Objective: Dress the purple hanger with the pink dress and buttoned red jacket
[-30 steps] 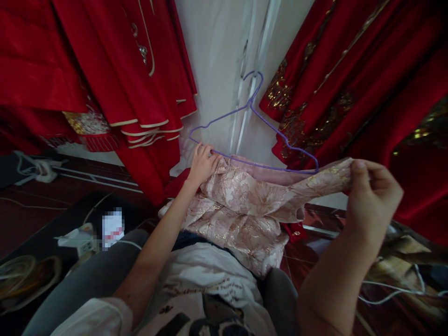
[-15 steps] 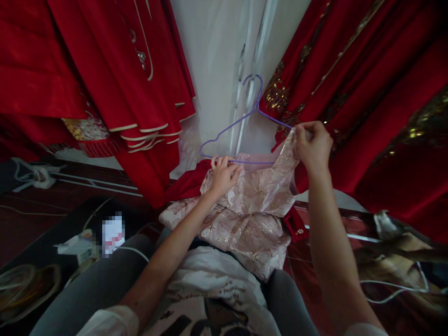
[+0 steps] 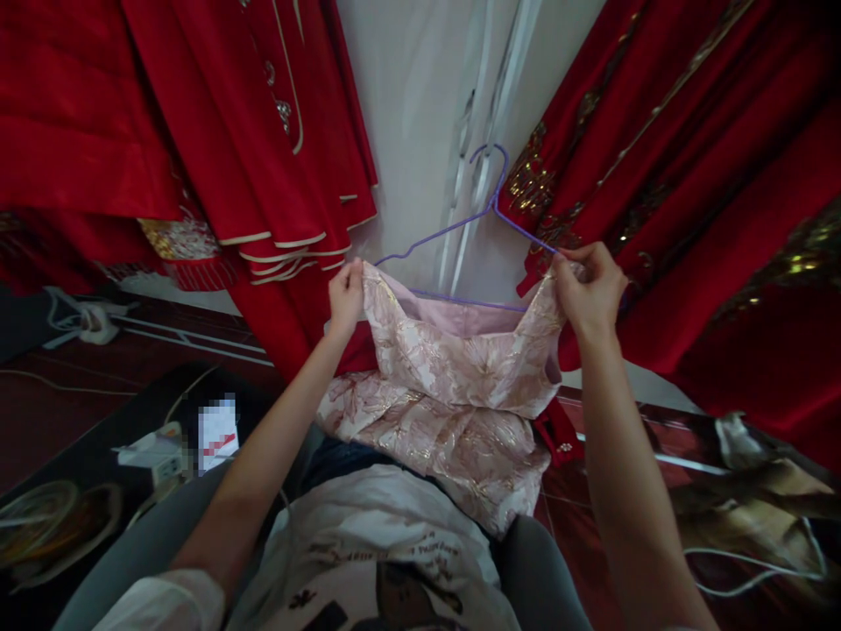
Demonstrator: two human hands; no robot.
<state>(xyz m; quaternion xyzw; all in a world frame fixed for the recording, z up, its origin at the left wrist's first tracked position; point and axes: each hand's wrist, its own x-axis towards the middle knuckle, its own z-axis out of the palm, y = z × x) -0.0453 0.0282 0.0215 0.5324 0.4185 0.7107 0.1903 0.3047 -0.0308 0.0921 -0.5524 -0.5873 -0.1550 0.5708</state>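
Both hands are level with each other, well apart, in front of the torso (image 3: 374,552). The left hand (image 3: 345,295), near nine o'clock from the view's centre, has its fingers curled and its thumb pointing toward twelve. The left forearm (image 3: 269,447), bare, rises from between seven and eight o'clock toward one. The right hand (image 3: 591,285), near three o'clock, is set in a pinch: thumb and index finger meet, directed toward ten. The right forearm (image 3: 634,464) slants from between four and five o'clock toward a point just short of twelve. Both elbows are bent.
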